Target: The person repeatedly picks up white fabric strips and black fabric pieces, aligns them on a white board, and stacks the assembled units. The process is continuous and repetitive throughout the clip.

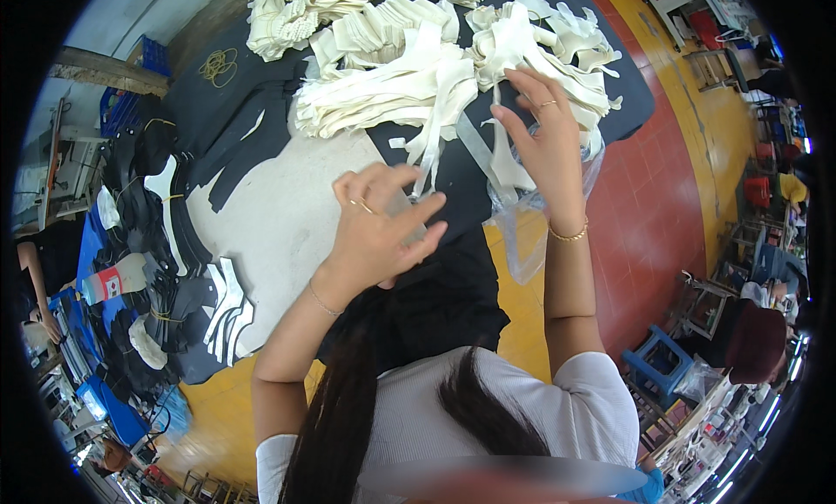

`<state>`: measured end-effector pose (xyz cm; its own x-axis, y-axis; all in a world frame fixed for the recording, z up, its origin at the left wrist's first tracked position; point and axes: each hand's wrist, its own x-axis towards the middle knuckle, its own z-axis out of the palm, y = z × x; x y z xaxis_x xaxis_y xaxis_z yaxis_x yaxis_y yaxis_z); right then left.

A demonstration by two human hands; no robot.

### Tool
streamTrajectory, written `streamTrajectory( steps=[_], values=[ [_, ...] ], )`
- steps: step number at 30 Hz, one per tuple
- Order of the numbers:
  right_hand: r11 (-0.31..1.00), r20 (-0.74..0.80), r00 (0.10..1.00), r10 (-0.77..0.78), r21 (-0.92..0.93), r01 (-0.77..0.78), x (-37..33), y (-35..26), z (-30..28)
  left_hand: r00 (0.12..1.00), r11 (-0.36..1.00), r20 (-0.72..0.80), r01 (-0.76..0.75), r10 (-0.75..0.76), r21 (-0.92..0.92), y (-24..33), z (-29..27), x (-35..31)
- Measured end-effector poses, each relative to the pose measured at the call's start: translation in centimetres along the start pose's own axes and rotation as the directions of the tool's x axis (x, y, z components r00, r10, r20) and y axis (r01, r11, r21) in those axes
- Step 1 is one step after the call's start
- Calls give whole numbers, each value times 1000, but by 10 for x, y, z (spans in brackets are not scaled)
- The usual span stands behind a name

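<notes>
Apparently, in the head view, the left hand [374,223] is hovering with thumb and fingers apart, gripping nothing visible, beside narrow cream fabric strips [428,147] that are lying across the far layered cream fabric stack [370,103]. Farther right, the half-curled right hand [552,138] is hovering by a loose cream fabric pile [531,53]; whether it is pinching a piece, I cannot tell. Careful handling is probably calling for a light edge pinch, keeping neighbouring layers flat.

A white, finely ribbed, short-sleeved top [531,408] covers the torso, overlaid by long, straight, dark hair [335,408] in two sections. A gold-toned chain bracelet [568,234] circles the right wrist, a thinner fine-chain bracelet [324,297] the left. Slim gold-toned rings adorn the right hand [550,147] and left hand [374,230].
</notes>
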<state>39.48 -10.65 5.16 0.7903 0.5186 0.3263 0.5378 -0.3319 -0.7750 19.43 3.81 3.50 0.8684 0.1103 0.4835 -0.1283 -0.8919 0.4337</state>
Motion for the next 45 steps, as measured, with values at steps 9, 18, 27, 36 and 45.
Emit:
streamTrajectory(
  steps=[9,18,27,36,45],
  values=[
    [965,156,955,-252,-38,260,-9,-19,10,966,943,-162,148,-203,-299,-18,0,-11],
    [736,428,744,-513,-227,638,-3,-36,33,855,833,125,519,-504,-189,-34,5,19],
    [742,505,705,-497,-173,647,-2,-42,40,819,712,175,564,-546,-419,-33,-5,12],
    [944,426,864,-266,297,144,17,-29,24,946,939,-138,259,-294,-226,-32,-1,26],
    [649,132,990,48,749,-131,40,10,18,949,961,-162,276,-272,5,-24,45,65]
  ],
)
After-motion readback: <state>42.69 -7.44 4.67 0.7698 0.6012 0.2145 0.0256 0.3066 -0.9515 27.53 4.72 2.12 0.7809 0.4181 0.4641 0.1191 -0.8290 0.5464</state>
